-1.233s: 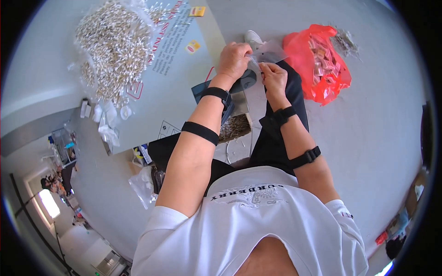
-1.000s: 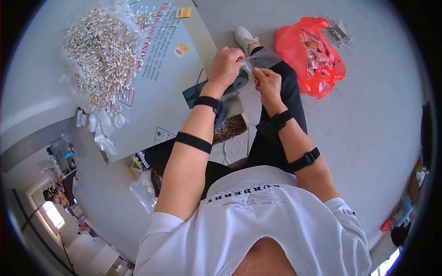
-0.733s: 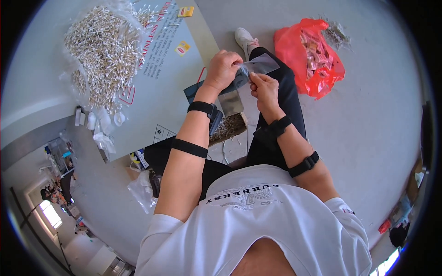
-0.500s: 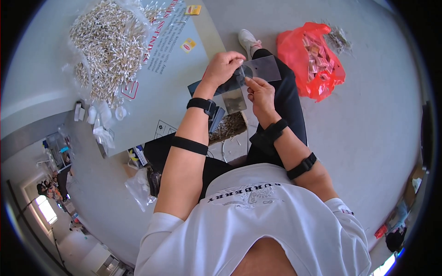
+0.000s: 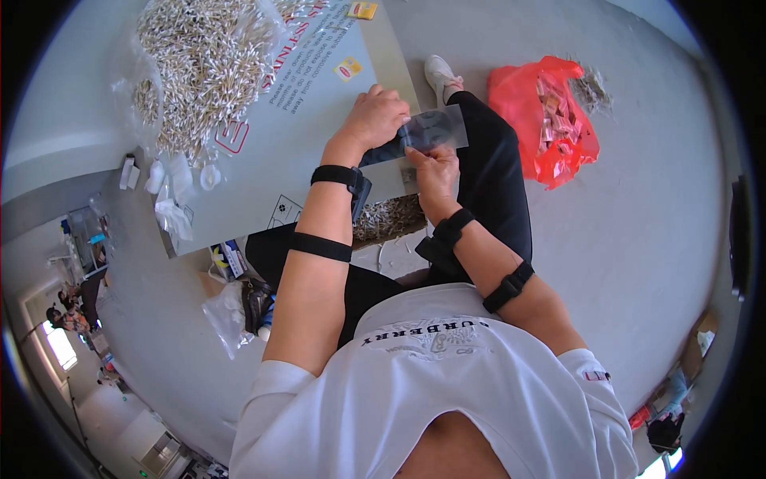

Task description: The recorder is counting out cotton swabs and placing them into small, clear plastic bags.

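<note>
Pinching a small clear plastic bag above the lap at twelve o'clock, the left hand and right hand are closing on its edges, seemingly light, floppy, slippery film.

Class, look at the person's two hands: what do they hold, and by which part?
Both hands hold one small clear plastic bag. The left hand grips its left end from above; the right hand pinches its lower edge near the middle.
</note>
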Demonstrator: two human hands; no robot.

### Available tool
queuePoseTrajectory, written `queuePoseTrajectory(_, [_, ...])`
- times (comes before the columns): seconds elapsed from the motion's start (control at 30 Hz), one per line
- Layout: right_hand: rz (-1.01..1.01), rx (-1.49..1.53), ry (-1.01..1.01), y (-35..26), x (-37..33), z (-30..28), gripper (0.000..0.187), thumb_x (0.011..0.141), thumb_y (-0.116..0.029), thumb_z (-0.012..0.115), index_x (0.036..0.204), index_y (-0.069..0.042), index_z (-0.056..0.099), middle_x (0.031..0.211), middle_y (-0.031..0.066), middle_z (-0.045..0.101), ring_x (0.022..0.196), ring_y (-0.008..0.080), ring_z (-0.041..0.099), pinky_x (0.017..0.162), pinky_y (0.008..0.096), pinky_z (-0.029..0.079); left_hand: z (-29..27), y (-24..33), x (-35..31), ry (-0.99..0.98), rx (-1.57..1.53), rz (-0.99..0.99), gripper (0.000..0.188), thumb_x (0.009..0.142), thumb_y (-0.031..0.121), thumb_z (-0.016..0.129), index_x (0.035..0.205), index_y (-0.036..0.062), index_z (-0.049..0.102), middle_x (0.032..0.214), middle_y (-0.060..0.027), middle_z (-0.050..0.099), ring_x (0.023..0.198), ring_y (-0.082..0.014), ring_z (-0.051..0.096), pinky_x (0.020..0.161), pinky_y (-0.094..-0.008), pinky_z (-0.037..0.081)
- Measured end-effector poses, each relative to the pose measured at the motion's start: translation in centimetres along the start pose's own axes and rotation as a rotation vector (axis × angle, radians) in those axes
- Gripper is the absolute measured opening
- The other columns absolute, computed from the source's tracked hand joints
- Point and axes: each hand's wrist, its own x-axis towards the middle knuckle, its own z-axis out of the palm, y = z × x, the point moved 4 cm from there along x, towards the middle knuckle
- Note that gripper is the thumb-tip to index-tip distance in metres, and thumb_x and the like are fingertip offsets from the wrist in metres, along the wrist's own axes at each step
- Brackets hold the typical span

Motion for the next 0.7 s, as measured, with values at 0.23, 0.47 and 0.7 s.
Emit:
queuePoseTrajectory(0.23, [0.148, -0.183, -0.134, -0.5, 0.1, -1.0, 0.031, 0.066, -0.016, 0.083, 0.061, 0.004, 0.061, 0.074, 0.0104, 0.059, 0.069, 0.0214, 0.056, 0.066, 0.0329, 0.044, -0.3, 0.8, -0.5, 0.107, 0.110, 0.020, 0.010, 0.079, 0.020, 0.065, 0.080, 0.0103, 0.064, 0.089, -0.0047, 0.060, 0.095, -0.0297, 0.054, 0.081, -0.0436, 0.046])
queuePoseTrajectory(0.47, [0.054, 0.099, -0.189, -4.0, -1.9, -4.2, 0.022, 0.083, -0.012, 0.073, 0.069, -0.004, 0.059, 0.069, -0.0047, 0.051, 0.062, 0.0050, 0.042, 0.055, 0.0227, 0.034, -1.5, -3.7, -4.7, 0.563, -0.241, -0.228, 0.015, 0.072, 0.008, 0.069, 0.078, 0.0041, 0.056, 0.086, -0.0128, 0.060, 0.087, -0.0342, 0.057, 0.076, -0.0438, 0.048])
queuePoseTrajectory(0.7, [-0.112, -0.108, -0.686, -7.9, -3.0, 0.8, 0.022, 0.086, -0.008, 0.069, 0.071, -0.001, 0.055, 0.064, -0.0059, 0.048, 0.061, 0.0022, 0.040, 0.053, 0.0213, 0.033, -6.5, -17.0, -15.0, 0.944, -0.037, -0.760, 0.029, 0.066, 0.002, 0.072, 0.090, 0.0075, 0.057, 0.091, -0.0097, 0.058, 0.093, -0.0317, 0.054, 0.083, -0.0434, 0.044])
